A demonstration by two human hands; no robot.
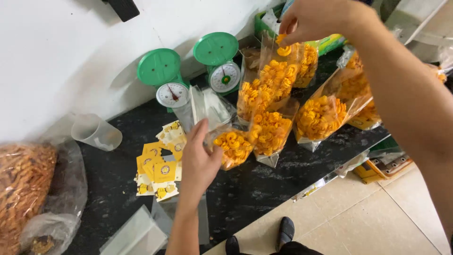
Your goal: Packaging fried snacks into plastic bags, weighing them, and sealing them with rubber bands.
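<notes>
My left hand [198, 160] pinches the open top of a clear plastic bag [231, 144] partly filled with orange ring-shaped snacks, which lies on the dark counter [255, 189]. Raised near the top of the view, my right hand [314, 19] holds an orange ring snack [284, 50] between its fingertips, over the mouth of an upright filled bag [271, 78]. Several more filled bags [321, 115] of the same snacks lean together to the right.
Two green kitchen scales [172, 85] [222, 66] stand against the white wall. A clear plastic cup [96, 132] lies on its side. Yellow paper labels [160, 170] are scattered left of my hand. A large sack of brown snacks [23, 184] sits far left. Empty flat bags [137, 233] lie near the counter edge.
</notes>
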